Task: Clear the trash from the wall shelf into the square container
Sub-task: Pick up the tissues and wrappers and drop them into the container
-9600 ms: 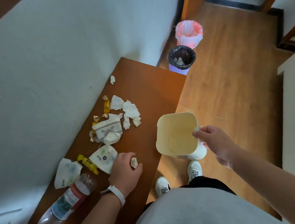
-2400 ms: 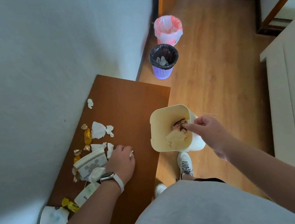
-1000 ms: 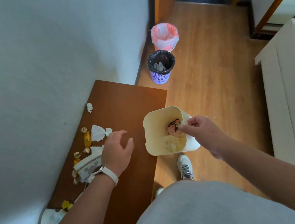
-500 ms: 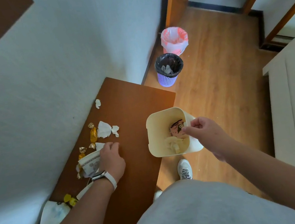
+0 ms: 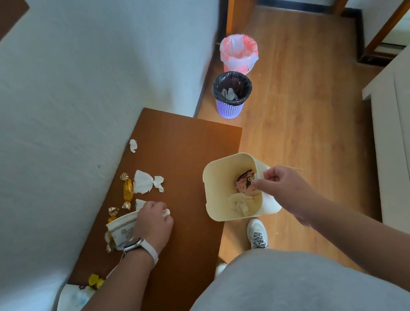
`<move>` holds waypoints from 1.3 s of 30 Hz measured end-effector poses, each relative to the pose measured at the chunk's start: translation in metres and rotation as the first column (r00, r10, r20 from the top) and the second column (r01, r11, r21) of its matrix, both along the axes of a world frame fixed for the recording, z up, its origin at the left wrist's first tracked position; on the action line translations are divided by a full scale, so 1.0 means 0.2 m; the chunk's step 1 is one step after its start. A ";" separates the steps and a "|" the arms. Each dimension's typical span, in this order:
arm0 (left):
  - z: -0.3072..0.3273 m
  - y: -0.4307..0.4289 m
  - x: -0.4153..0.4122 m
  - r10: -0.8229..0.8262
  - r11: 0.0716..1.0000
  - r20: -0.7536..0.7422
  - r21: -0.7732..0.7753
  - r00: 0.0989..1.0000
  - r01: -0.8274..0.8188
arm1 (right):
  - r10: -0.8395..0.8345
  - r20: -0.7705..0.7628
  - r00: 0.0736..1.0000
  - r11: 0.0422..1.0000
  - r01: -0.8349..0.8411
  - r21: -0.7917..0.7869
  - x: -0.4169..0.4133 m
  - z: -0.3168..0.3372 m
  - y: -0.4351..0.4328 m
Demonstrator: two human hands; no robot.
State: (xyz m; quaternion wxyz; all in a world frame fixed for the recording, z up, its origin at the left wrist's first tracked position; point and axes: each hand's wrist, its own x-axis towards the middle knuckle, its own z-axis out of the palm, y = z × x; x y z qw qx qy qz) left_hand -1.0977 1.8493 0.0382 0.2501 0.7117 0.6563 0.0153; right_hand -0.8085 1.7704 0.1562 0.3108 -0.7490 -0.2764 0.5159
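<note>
In the head view, the task is, by my judgement, somewhere near the middle. The square container (image 5: 210, 181) hangs just beside the front edge of the wall shelf (image 5: 187, 155), at 3 o'clock from the left hand (image 5: 153, 225). The right hand (image 5: 283, 187) holds it by pinching the rim between thumb and fingers. Inside lie some crumpled white papers (image 5: 239, 204) and a pink and brown wrapper (image 5: 244, 182), so a part of the trash is already in.

The left hand rests on the shelf with curled fingers and grips a small white scrap (image 5: 166, 212); this piece is not yet in the container.

Much is left on the shelf:
- a paper cup (image 5: 121, 230) on its side at 9 o'clock of the left hand, partly under it
- a white tissue (image 5: 143, 183) and a gold candy wrapper (image 5: 128, 190) at 12 o'clock
- one little scrap (image 5: 133, 145) farther at 12 o'clock, near the wall
- a yellow wrapper (image 5: 94, 279) and a white packet (image 5: 69, 305) at 7 o'clock, beside the forearm

I think several more trips of the left hand are needed.
</note>
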 end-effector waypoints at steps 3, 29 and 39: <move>0.00 -0.01 0.02 0.007 1.000 0.033 -0.004 0.999 -0.007 | -0.010 -0.005 1.000 1.000 0.010 -0.003 0.02 -0.01 0.00; 0.40 -0.13 0.64 -0.410 0.910 0.511 0.171 0.756 0.377 | -0.077 0.000 0.997 0.997 0.077 0.003 0.12 -0.07 -0.08; 0.34 0.06 0.47 -0.175 0.973 0.419 0.209 0.891 0.093 | -0.112 -0.039 0.993 0.994 0.111 -0.011 0.18 -0.07 -0.04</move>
